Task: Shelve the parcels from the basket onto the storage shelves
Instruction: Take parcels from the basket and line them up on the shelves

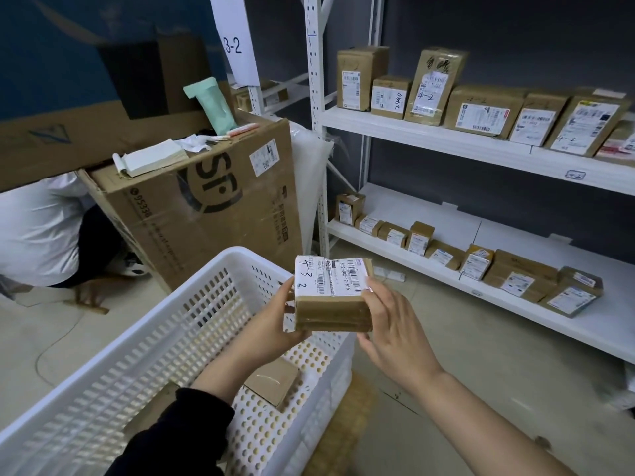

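Observation:
A small brown parcel with a white label marked "4-3" is held between both hands above the far corner of the white plastic basket. My left hand grips its left side from below. My right hand holds its right edge with thumb and fingers. Two more brown parcels lie on the basket floor, one to the right of my left forearm, the other partly hidden by my sleeve. The white storage shelves stand at the right, an upper one and a lower one, both carrying several labelled parcels.
A large cardboard box printed "SF" leans behind the basket, with a notepad and pens on top. A person in white crouches at the left, one hand on the floor. A shelf upright stands between box and shelves.

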